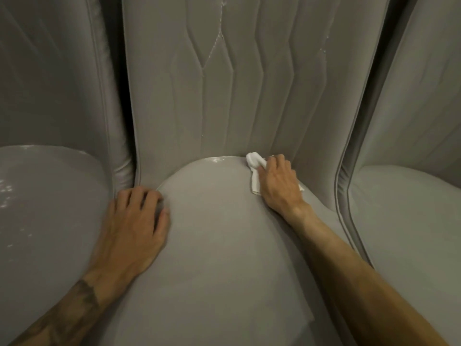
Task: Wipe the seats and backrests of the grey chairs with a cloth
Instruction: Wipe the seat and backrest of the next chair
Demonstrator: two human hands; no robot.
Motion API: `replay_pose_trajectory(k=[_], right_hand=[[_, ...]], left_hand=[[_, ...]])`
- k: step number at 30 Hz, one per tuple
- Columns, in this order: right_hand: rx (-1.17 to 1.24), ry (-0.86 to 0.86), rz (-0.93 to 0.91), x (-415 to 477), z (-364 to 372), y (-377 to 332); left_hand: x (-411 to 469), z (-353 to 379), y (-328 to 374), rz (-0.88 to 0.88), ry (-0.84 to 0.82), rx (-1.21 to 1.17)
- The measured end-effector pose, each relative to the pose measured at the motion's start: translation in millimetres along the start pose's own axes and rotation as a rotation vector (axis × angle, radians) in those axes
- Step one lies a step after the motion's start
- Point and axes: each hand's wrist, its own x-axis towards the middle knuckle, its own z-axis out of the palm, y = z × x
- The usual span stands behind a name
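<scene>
Indoor seating area: three matching grey upholstered chairs stand in a close row. The middle chair [224, 245] has a channel-stitched backrest [174, 96] directly beyond the fingers [275, 162] of the right hand [279, 186]. A second chair [50, 208] lies left of the fingers [129, 198] of the left hand [134, 228]; a third chair [411, 221] lies right of the right-hand fingers. Room type otherwise indeterminate.

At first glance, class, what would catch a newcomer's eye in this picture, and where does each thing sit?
The white cloth stands out first, gripped by the right hand where the middle seat meets its quilted backrest. Next comes the left hand, resting on that seat's left edge. A glossy left seat and a right seat flank it.
</scene>
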Motion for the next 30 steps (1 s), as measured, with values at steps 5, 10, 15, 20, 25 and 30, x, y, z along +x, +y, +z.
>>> replay_pose_trajectory(k=[5,10,15,20,25,30], right_hand=[[0.006,-0.08,-0.129,17,9,-66],[-0.043,-0.012,-0.148,8,3,-30],[-0.045,-0.061,-0.008,15,8,-46],[0.074,-0.078,-0.237,22,12,-78],[0.034,-0.047,-0.064,20,8,-62],[0.12,-0.119,-0.301,16,17,-124]], left_hand=[[0,-1,3,-0.02,-0.015,-0.001],[-1,0,0,-0.002,0.0,-0.004],[0,-1,4,-0.034,-0.013,-0.011],[-3,0,1,-0.016,-0.018,0.016],[-2,0,2,-0.033,-0.027,0.007],[-3,-1,2,-0.026,-0.021,-0.011]])
